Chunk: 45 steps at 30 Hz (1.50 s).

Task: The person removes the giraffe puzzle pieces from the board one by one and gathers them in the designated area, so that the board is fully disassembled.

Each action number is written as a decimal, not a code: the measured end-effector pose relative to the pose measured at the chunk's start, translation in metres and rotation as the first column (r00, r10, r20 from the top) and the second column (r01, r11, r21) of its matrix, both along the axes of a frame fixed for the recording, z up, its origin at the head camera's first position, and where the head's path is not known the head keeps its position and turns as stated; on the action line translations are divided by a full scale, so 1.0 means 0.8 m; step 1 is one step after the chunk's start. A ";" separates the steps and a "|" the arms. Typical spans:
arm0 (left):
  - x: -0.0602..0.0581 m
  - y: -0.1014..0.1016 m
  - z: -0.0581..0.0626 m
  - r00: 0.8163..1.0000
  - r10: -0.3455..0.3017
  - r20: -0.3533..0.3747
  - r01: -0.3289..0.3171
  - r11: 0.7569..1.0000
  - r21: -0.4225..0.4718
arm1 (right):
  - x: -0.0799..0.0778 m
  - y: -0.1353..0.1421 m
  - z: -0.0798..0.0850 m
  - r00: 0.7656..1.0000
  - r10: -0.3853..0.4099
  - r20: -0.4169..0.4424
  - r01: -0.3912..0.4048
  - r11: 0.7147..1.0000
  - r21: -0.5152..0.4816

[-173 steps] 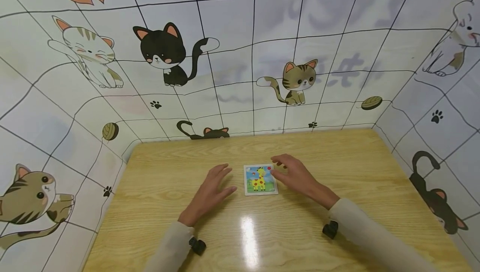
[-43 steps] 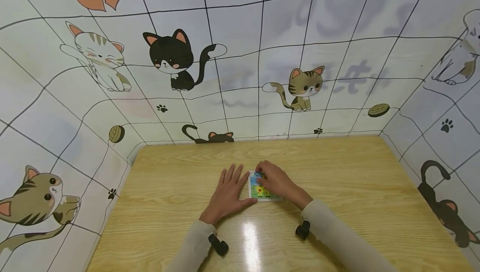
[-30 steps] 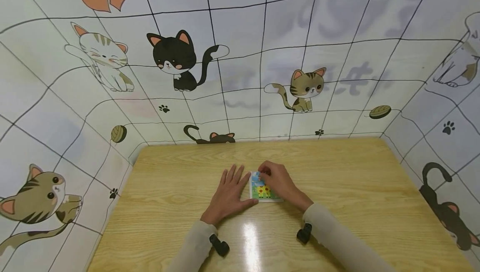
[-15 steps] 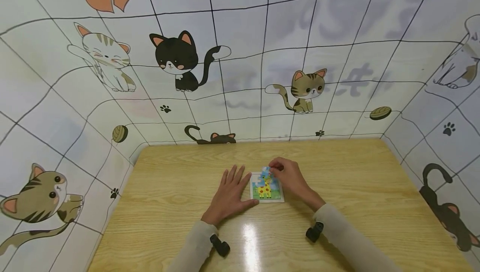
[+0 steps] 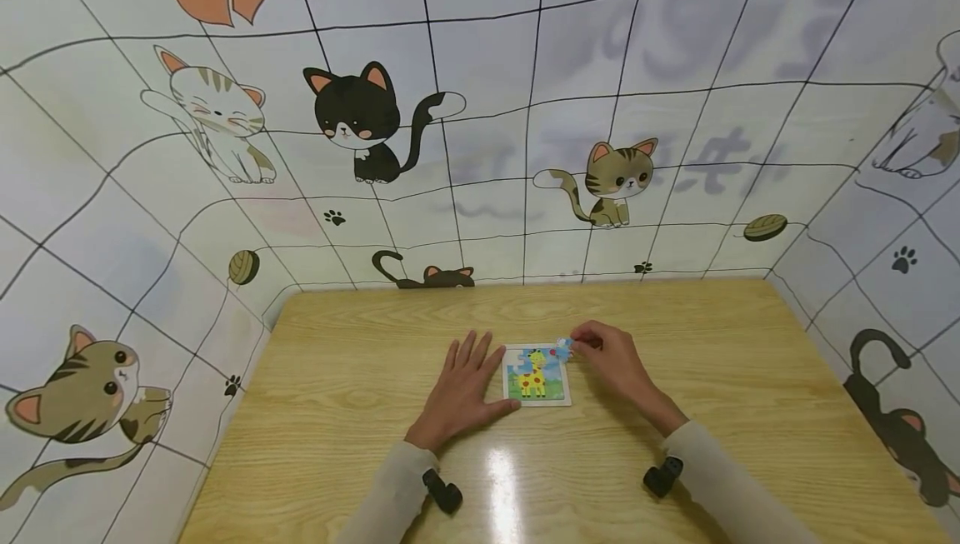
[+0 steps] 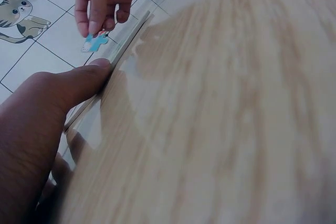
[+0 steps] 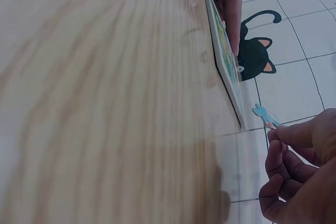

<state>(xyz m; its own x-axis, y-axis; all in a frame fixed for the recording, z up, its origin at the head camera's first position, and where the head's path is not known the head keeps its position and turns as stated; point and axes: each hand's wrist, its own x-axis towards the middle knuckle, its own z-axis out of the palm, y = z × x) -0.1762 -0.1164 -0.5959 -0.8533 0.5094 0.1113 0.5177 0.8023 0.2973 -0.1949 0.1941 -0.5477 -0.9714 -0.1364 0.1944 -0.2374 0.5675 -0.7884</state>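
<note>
A small square jigsaw puzzle (image 5: 536,403) with a yellow giraffe on blue and green lies on the table in the head view. At its upper left a pale gap shows where the picture breaks off. My left hand (image 5: 463,394) lies flat along the puzzle's left side, fingers spread, thumb at the lower left corner. My right hand (image 5: 617,361) pinches a light blue puzzle piece (image 5: 564,349) between thumb and fingertips, over the puzzle's upper right corner. In the right wrist view the piece (image 7: 266,115) is raised above the puzzle's surface.
The wooden table (image 5: 337,352) has a glossy light streak near its front. A white wall covering (image 5: 480,136) with grid lines and cartoon cats rises behind it and at both sides. Small dark cameras (image 5: 663,477) sit on the wrists.
My left hand has come to the puzzle's left side. My right hand has lifted a blue piece from the upper left and carried it rightward, exposing a pale gap.
</note>
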 end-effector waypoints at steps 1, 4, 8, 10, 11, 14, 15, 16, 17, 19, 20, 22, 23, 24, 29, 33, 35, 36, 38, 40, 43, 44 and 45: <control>0.000 0.000 0.000 1.000 0.001 0.001 -0.001 1.000 -0.001 | 0.001 0.003 0.000 1.000 -0.007 0.003 0.007 1.000 0.001; 0.000 0.001 0.001 1.000 0.002 -0.002 -0.002 1.000 0.000 | 0.001 0.011 -0.002 1.000 -0.026 0.015 0.026 1.000 0.011; 0.001 0.001 0.002 1.000 0.004 0.001 -0.004 1.000 -0.002 | 0.001 0.020 -0.004 0.998 -0.042 0.039 0.041 0.999 0.018; 0.001 0.001 0.002 1.000 0.005 0.003 -0.005 1.000 -0.006 | 0.000 0.023 -0.005 0.998 -0.043 0.051 0.042 0.999 0.021; 0.001 0.001 0.002 1.000 0.006 0.005 -0.006 1.000 -0.007 | 0.000 0.025 -0.006 0.998 -0.040 0.056 0.039 0.999 0.022; 0.001 0.002 0.003 1.000 0.008 0.004 -0.008 1.000 -0.010 | -0.001 0.028 -0.008 0.997 -0.035 0.069 0.033 0.999 0.029; 0.001 0.002 0.003 1.000 0.009 0.003 -0.009 1.000 -0.010 | -0.001 0.029 -0.009 0.997 -0.034 0.074 0.031 0.999 0.031; 0.001 0.002 0.003 1.000 0.007 0.002 -0.007 1.000 -0.010 | -0.001 0.030 -0.010 0.996 -0.031 0.080 0.028 0.999 0.035; 0.001 0.002 0.003 1.000 0.006 0.000 -0.006 1.000 -0.010 | -0.001 0.031 -0.010 0.996 -0.030 0.086 0.027 0.999 0.041; 0.002 0.003 0.002 1.000 0.001 -0.007 -0.001 1.000 -0.008 | -0.001 0.032 -0.012 0.995 -0.027 0.094 0.022 0.999 0.048; 0.002 0.003 0.002 1.000 -0.001 -0.008 0.001 1.000 -0.007 | -0.002 0.032 -0.012 0.995 -0.025 0.097 0.020 0.999 0.050; 0.002 0.004 0.001 1.000 -0.002 -0.006 0.002 1.000 -0.008 | -0.003 0.033 -0.014 0.996 -0.009 0.092 0.004 0.998 0.059; 0.002 0.004 0.001 1.000 -0.003 -0.006 0.003 1.000 -0.008 | -0.004 0.034 -0.014 0.996 -0.001 0.086 -0.004 0.998 0.064; 0.001 0.003 0.000 1.000 -0.002 -0.002 0.002 1.000 -0.012 | -0.005 0.034 -0.015 0.997 0.007 0.076 -0.012 0.998 0.069; -0.001 0.002 0.000 1.000 -0.002 0.006 0.002 1.000 -0.021 | -0.011 0.032 -0.018 0.999 0.027 0.035 -0.031 0.989 0.146; 0.000 0.001 0.003 1.000 -0.010 -0.007 0.010 1.000 -0.018 | -0.011 0.029 -0.016 0.999 0.028 0.031 -0.034 0.973 0.227; 0.001 0.001 0.005 1.000 -0.012 -0.012 0.012 1.000 -0.017 | -0.010 0.028 -0.014 0.999 0.034 0.029 -0.041 0.966 0.256; 0.001 0.001 0.006 1.000 -0.012 -0.010 0.012 1.000 -0.021 | -0.010 0.027 -0.014 0.999 0.035 0.027 -0.041 0.963 0.267; 0.000 0.001 0.008 1.000 -0.012 -0.001 0.012 1.000 -0.025 | -0.010 0.027 -0.014 0.999 0.035 0.018 -0.038 0.958 0.283; 0.000 0.002 0.010 1.000 -0.011 0.017 0.012 1.000 -0.025 | -0.010 0.028 -0.014 0.999 0.034 0.007 -0.035 0.957 0.289; -0.001 0.003 0.010 0.999 -0.008 0.036 0.009 1.000 -0.023 | -0.009 0.030 -0.014 0.999 0.044 -0.002 -0.042 0.957 0.288; -0.001 0.003 0.009 0.999 -0.007 0.041 0.008 1.000 -0.017 | -0.008 0.031 -0.015 0.999 0.046 -0.004 -0.043 0.957 0.286; -0.001 0.003 0.008 0.999 -0.008 0.046 0.009 1.000 -0.013 | -0.008 0.032 -0.016 0.999 0.047 -0.003 -0.045 0.958 0.283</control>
